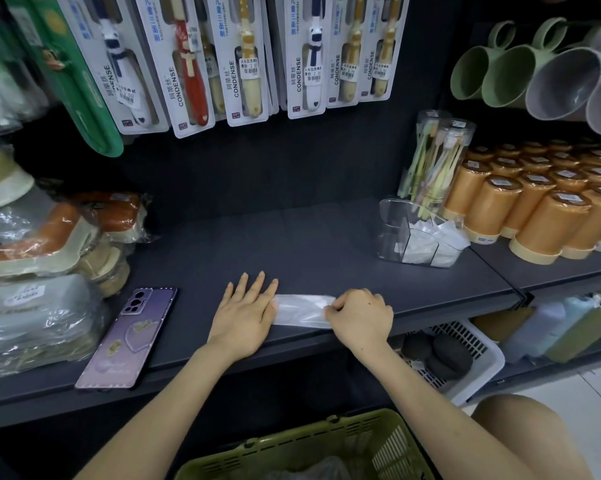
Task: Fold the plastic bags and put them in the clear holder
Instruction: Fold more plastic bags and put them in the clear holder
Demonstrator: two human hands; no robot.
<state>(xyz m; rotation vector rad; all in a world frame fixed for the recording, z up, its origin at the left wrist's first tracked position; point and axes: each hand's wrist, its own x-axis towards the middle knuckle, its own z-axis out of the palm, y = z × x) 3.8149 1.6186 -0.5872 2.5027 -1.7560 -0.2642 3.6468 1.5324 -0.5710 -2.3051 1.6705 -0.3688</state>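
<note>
A purple phone (127, 337) lies near left on the shelf (257, 244); orange cups (541, 209) stand far right; packaged toothbrushes (247, 60) hang above.

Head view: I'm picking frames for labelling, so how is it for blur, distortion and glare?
Head view: wide-angle distortion bows the shelf and fans the toothbrush packs outward; the left margin is smeared; soft reflections sit on the clear holder; the plastic bag reads clearly against the dark surface.

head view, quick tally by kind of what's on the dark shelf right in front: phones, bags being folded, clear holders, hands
phone: 1
plastic bag being folded: 1
clear holder: 1
hands: 2, left hand and right hand
total: 5
</note>
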